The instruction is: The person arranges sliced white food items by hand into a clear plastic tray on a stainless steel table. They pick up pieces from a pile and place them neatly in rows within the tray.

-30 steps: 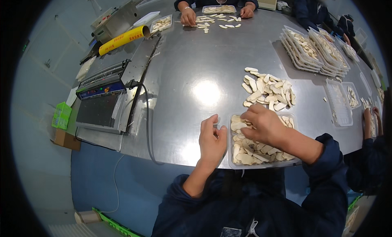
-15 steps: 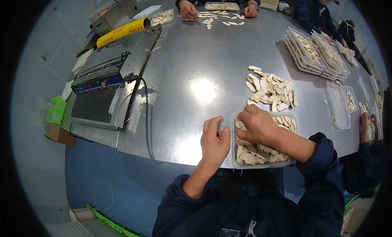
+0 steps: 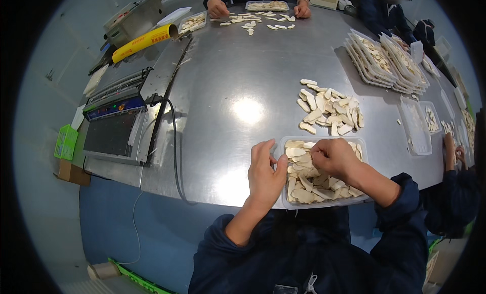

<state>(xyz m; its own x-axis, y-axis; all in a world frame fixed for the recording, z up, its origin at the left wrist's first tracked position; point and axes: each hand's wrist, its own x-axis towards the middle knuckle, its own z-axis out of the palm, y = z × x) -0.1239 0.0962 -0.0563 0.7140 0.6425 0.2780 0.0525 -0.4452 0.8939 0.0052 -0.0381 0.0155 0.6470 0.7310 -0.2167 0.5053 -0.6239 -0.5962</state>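
Observation:
A clear plastic tray at the table's near edge is filled with pale, elongated slices that look like mushroom. Over the tray's far middle part, my right hand has its fingers pinched together and pointing down at the slices; whatever is between the fingertips is hidden. My left hand is beside the tray's left rim, fingers apart and holding nothing. Just beyond the tray lies a loose pile of the same slices on the metal table.
Stacked filled trays stand at the far right, with an empty clear tray nearer. A wrapping machine and its black cable are on the left, near a yellow roll. Other people work at the far and right sides.
My right hand has moved right over the tray, from its far left corner to its far middle, uncovering slices there. My left hand stays beside the rim. The view has shifted slightly.

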